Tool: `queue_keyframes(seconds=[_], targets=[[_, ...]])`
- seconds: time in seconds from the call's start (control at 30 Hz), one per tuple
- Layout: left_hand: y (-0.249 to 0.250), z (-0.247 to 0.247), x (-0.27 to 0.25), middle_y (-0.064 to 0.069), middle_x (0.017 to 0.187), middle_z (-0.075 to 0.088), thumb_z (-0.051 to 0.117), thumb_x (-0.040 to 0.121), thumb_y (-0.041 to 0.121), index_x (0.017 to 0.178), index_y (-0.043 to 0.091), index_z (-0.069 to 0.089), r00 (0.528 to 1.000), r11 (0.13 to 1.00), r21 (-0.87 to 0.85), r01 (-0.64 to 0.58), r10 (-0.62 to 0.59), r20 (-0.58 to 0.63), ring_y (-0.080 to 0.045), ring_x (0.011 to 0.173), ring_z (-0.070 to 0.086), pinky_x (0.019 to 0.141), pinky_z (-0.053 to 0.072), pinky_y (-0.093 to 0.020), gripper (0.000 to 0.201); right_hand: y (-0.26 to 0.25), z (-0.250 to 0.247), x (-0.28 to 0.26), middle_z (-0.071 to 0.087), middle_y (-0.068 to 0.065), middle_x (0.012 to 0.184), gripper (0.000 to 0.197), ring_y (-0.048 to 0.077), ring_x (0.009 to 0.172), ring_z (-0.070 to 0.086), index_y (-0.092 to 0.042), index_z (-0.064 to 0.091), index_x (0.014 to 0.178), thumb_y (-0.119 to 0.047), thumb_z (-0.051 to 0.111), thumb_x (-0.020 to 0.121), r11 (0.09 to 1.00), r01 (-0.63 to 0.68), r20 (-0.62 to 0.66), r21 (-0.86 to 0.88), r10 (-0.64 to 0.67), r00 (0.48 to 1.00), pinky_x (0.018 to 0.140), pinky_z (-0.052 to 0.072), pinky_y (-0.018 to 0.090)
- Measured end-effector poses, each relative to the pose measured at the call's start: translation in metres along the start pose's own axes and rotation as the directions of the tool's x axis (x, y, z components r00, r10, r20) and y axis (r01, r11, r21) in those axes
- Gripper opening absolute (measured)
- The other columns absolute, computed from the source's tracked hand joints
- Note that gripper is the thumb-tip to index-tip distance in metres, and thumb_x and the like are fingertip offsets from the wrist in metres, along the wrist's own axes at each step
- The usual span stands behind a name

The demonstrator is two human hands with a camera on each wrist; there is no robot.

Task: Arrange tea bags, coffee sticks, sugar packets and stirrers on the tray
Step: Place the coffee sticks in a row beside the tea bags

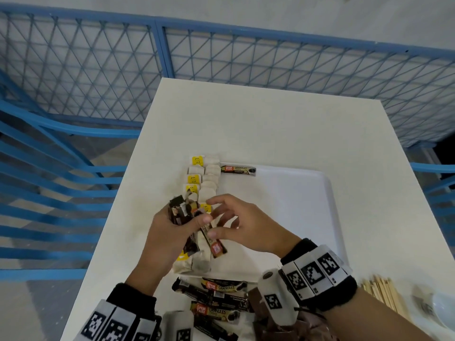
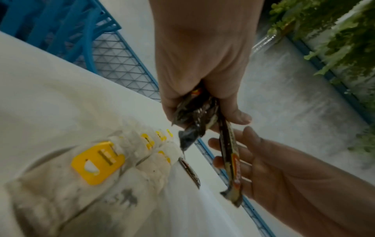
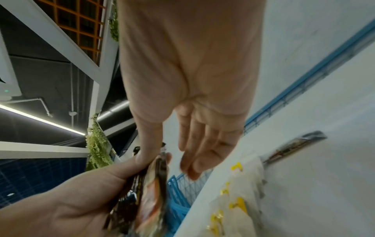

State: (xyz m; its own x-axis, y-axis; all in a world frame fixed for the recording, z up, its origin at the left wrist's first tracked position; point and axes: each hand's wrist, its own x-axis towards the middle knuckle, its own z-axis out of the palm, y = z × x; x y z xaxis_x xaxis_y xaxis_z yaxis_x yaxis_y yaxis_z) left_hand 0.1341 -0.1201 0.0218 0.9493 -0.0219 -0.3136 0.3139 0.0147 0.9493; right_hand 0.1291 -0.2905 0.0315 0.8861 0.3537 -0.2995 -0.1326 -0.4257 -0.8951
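Observation:
My left hand (image 1: 187,219) grips a bundle of dark coffee sticks (image 1: 178,209) over the left edge of the white tray (image 1: 307,193). My right hand (image 1: 219,225) pinches one coffee stick (image 1: 213,243) with thumb and fingers where it hangs out of the bundle; that coffee stick (image 2: 231,166) lies across the right fingers (image 2: 243,163). A row of tea bags (image 1: 209,178) with yellow tags runs along the tray's left side. A single coffee stick (image 1: 238,170) lies flat at the tray's far left corner.
More coffee sticks (image 1: 221,294) and brown packets (image 1: 268,323) lie on the white table (image 1: 270,124) near me. Wooden stirrers (image 1: 384,294) and a white bowl (image 1: 443,313) sit at the near right. Blue mesh fencing (image 1: 98,70) surrounds the table.

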Motion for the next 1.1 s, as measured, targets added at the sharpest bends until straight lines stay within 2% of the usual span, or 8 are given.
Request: queue_keyframes(seconds=[0.13,0.27,0.4,0.57,0.7,0.87,0.97,1.1], targets=[[-0.001,0.004,-0.005,0.011,0.072,0.073,0.073,0.057,0.026,0.087,0.02,0.065,0.999,1.0,0.004,0.031,-0.031,0.018,-0.004,0.068,0.068,0.069,0.052,-0.029,0.032,-0.005,0.004,0.004,0.059,-0.002,0.086,0.051,0.02,0.075,0.065,-0.021,0.049,0.126,-0.009,0.07,0.081,0.997,0.025,0.034,0.072,-0.027,0.999,0.064,0.051,0.02],[-0.004,-0.002,-0.005,0.001,0.074,0.073,0.077,0.055,0.027,0.093,0.011,0.065,0.998,0.997,0.053,0.057,-0.058,0.017,-0.01,0.069,0.067,0.065,0.052,-0.027,0.042,-0.005,0.002,0.005,0.056,0.0,0.084,0.033,0.025,0.065,0.067,-0.015,0.055,0.117,-0.004,0.062,0.086,0.959,0.023,-0.128,0.281,0.013,0.992,0.067,0.059,0.031],[-0.005,-0.006,-0.001,0.003,0.072,0.073,0.079,0.066,0.008,0.093,0.011,0.067,0.995,0.993,0.06,0.098,-0.099,0.006,-0.009,0.063,0.066,0.06,0.055,-0.031,0.03,-0.001,-0.001,0.005,0.063,0.015,0.087,0.012,0.024,0.067,0.068,-0.005,0.055,0.102,-0.002,0.055,0.09,0.859,-0.022,-0.192,0.512,0.14,0.971,0.067,0.058,0.026],[-0.002,-0.008,0.005,0.0,0.077,0.072,0.078,0.067,0.007,0.091,0.014,0.067,0.994,0.993,0.035,0.111,-0.111,0.009,-0.012,0.069,0.065,0.051,0.054,-0.023,0.027,0.005,-0.002,0.005,0.066,0.019,0.086,0.006,0.026,0.07,0.068,-0.001,0.052,0.099,-0.001,0.05,0.093,0.756,0.008,-0.257,0.654,0.213,0.942,0.068,0.058,0.027],[0.001,-0.008,0.01,0.0,0.074,0.067,0.074,0.074,0.005,0.093,0.013,0.067,0.992,0.992,0.022,0.125,-0.125,0.028,-0.009,0.06,0.06,0.047,0.052,-0.027,0.022,0.011,-0.008,0.006,0.068,0.011,0.082,0.005,0.021,0.07,0.069,-0.001,0.053,0.093,-0.003,0.049,0.094,0.668,0.018,-0.251,0.744,0.253,0.934,0.064,0.057,0.024],[0.004,-0.007,0.017,0.01,0.061,0.068,0.07,0.078,0.005,0.089,0.016,0.065,0.996,0.997,-0.013,0.07,-0.07,-0.046,-0.002,0.057,0.062,0.065,0.05,-0.031,0.016,0.022,-0.022,0.008,0.064,0.008,0.079,0.004,0.014,0.067,0.065,-0.001,0.061,0.089,0.0,0.058,0.088,0.744,-0.036,-0.263,0.667,0.281,0.923,0.061,0.054,0.02],[0.003,-0.009,0.02,0.009,0.06,0.067,0.071,0.077,0.01,0.092,0.017,0.064,0.995,0.996,-0.04,0.078,-0.08,-0.067,-0.005,0.058,0.062,0.071,0.051,-0.037,0.018,0.036,-0.033,0.018,0.065,0.005,0.078,0.007,0.013,0.065,0.063,-0.002,0.062,0.093,-0.004,0.061,0.086,0.743,-0.073,-0.316,0.665,0.369,0.874,0.056,0.05,0.018],[-0.001,-0.013,0.018,0.002,0.06,0.062,0.072,0.07,0.019,0.094,0.014,0.064,0.988,0.982,-0.117,0.149,-0.153,-0.03,-0.013,0.062,0.058,0.066,0.049,-0.033,0.026,0.062,-0.049,0.039,0.064,0.002,0.077,0.003,0.01,0.059,0.05,-0.01,0.063,0.085,-0.007,0.065,0.085,0.747,-0.203,-0.407,0.633,0.544,0.733,0.049,0.036,0.017]])
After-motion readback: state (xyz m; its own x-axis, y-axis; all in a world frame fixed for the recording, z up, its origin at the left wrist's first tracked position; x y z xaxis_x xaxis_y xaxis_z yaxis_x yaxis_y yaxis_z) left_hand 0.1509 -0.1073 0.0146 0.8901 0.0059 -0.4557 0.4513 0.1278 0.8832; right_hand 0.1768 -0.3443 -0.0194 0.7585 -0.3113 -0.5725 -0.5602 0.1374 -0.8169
